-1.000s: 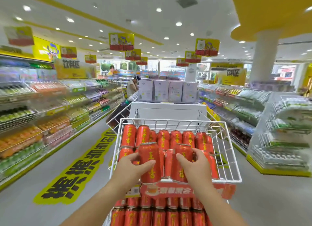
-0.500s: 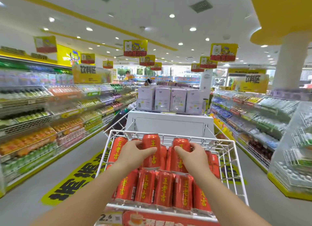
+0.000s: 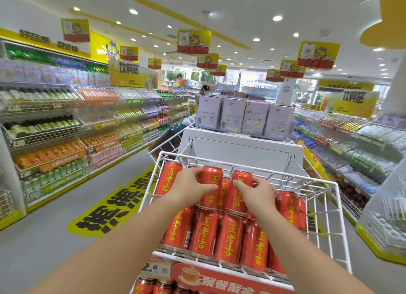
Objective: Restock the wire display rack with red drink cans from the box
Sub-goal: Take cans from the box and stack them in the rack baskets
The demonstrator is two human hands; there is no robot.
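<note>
1 wide-angle view, worn on the person's head, looks forward along the shop aisle and tilts down over the top basket of the wire rack point(image 3: 325, 205). The rack is close, just in front of the person. Both forearms enter from the bottom edge, and the left hand point(image 3: 193, 188) and right hand point(image 3: 259, 192) sit mid-frame on the red cans point(image 3: 228, 236). The lens bends the shelves point(image 3: 55, 140) at the left edge and takes in the ceiling point(image 3: 219, 12) above.
</note>
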